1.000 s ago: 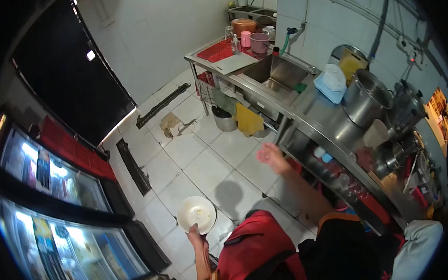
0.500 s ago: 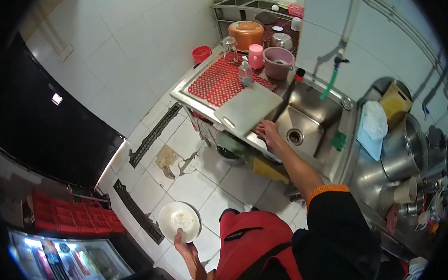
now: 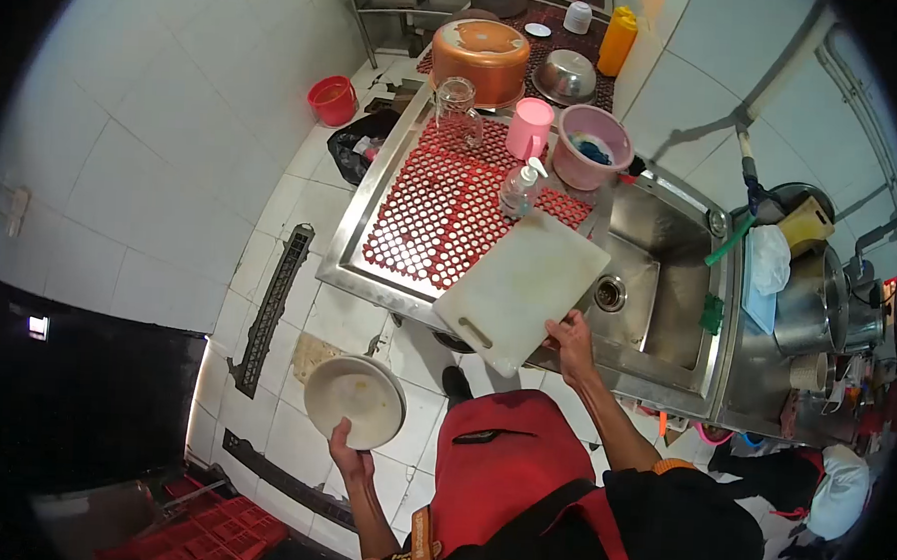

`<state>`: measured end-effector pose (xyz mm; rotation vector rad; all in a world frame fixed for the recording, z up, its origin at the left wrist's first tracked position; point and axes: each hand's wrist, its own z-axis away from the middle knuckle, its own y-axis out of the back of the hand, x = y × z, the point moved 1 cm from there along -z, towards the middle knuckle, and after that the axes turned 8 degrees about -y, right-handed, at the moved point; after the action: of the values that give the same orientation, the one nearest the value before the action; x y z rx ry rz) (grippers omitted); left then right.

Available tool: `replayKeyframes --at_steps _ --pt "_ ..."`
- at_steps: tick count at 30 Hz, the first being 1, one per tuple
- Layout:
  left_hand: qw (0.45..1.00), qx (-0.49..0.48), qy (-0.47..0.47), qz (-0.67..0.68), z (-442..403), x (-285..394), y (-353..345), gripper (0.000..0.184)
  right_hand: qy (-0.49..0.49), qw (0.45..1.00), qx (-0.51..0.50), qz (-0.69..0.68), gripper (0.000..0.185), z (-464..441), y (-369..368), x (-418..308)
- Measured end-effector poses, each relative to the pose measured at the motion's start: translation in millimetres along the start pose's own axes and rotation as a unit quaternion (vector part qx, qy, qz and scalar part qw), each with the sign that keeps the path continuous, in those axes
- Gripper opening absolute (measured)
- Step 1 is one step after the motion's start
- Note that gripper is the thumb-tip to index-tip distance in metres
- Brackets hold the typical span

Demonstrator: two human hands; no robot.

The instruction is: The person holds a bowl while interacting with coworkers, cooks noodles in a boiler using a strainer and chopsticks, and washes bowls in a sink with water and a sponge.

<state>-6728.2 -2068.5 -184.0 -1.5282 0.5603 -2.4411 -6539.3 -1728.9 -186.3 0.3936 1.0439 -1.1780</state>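
Note:
My left hand [image 3: 349,450] grips the near rim of a pale round bowl [image 3: 355,400], which seems stacked with another and is held over the floor. The fingers of my right hand [image 3: 570,343] are closed on the right edge of a white cutting board [image 3: 523,288]. That board lies tilted across the counter's front edge, between the red perforated mat [image 3: 437,194] and the steel sink [image 3: 649,279]. Just behind it stand a clear pump bottle [image 3: 518,191], a pink mug [image 3: 529,129] and a pink bucket [image 3: 591,151] with something blue inside.
An orange pot [image 3: 480,61], a glass jug [image 3: 456,105] and a steel bowl [image 3: 565,77] stand farther back. Large pots [image 3: 811,301] are on the right. A red bucket [image 3: 333,101] and black bin bag [image 3: 359,146] stand left of the counter; a red crate [image 3: 212,535] is lower left.
The view has moved closer to the counter. My right hand has gone from free above the floor to the cutting board's edge and closed on it. My left hand still holds the bowl.

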Motion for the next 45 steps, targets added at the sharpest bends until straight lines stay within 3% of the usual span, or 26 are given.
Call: replayKeyframes --at_steps 6,10,14,17,19,21,23,24,25,26,27,29,30,32,34,36,38,40,41,43,45 --pt "0.997 -0.063 0.004 -0.043 -70 44 -29 0.042 -0.023 0.998 -0.066 0.009 0.026 -36 -83 20" --pt "0.996 -0.065 0.010 -0.062 -89 42 -34 0.041 -0.041 0.989 -0.135 -0.034 0.026 -63 -126 37" --pt "0.996 -0.073 0.017 -0.041 -90 40 -45 0.042 -0.032 0.990 -0.138 0.016 0.022 -79 -152 41" --pt "0.997 -0.057 0.028 -0.039 -89 37 -37 0.040 -0.043 0.991 -0.090 0.089 0.018 -89 -159 42" --pt "0.998 -0.025 0.025 -0.048 -93 33 -28 0.038 -0.055 0.973 -0.076 0.209 0.015 -99 -153 42" --pt "0.997 -0.062 0.013 -0.053 -87 38 -38 0.037 -0.059 0.967 -0.047 0.242 0.022 -94 -142 -3" --pt "0.997 -0.047 0.020 -0.062 -88 41 -37 0.037 0.068 0.914 0.027 0.399 0.025 -100 -124 -29" --pt "0.996 -0.058 0.025 -0.060 -88 43 -44 0.037 0.105 0.937 0.121 0.309 0.027 -125 -102 -26" --pt "0.996 -0.052 0.035 -0.056 -87 47 -50 0.038 0.335 0.833 0.248 0.364 0.021 -144 -78 -46" --pt "0.997 -0.043 0.041 -0.051 -86 47 -56 0.039 0.291 0.844 0.310 0.325 0.021 -136 -69 -92" --pt "0.997 -0.046 0.040 -0.054 -86 48 -60 0.039 0.340 0.772 0.381 0.379 0.022 -137 -55 -132" --pt "0.992 -0.076 0.073 -0.063 -87 42 -78 0.043 0.360 0.726 0.442 0.384 0.026 -153 -17 -180" --pt "0.991 -0.088 0.065 -0.081 -86 37 -84 0.047 0.387 0.720 0.452 0.357 0.027 -158 3 -194" --pt "0.990 -0.110 0.063 -0.063 -83 23 -111 0.039 0.415 0.705 0.472 0.329 0.027 -148 31 -217" --pt "0.985 -0.133 0.084 -0.066 -73 7 -133 0.040 0.382 0.747 0.407 0.361 0.028 -108 47 -235" --pt "0.974 -0.174 0.090 -0.110 -54 -6 -174 0.042 0.432 0.534 0.484 0.542 0.035 -66 64 -254" --pt "0.959 -0.213 0.129 -0.137 -45 -39 -196 0.044 0.474 0.410 0.539 0.563 0.043 -37 98 -287" --pt "0.944 -0.252 0.156 -0.141 -22 -73 -235 0.041 0.458 0.350 0.554 0.601 0.045 -15 136 -322" --pt "0.928 -0.281 0.198 -0.141 -17 -101 -247 0.042 0.458 0.353 0.556 0.597 0.045 -8 160 -334" --pt "0.914 -0.341 0.164 -0.146 19 -141 -302 0.044 0.309 0.629 0.345 0.624 0.042 -3 208 -355" --pt "0.884 -0.375 0.247 -0.131 45 -183 -352 0.038 0.334 0.634 0.325 0.617 0.037 8 208 -368"
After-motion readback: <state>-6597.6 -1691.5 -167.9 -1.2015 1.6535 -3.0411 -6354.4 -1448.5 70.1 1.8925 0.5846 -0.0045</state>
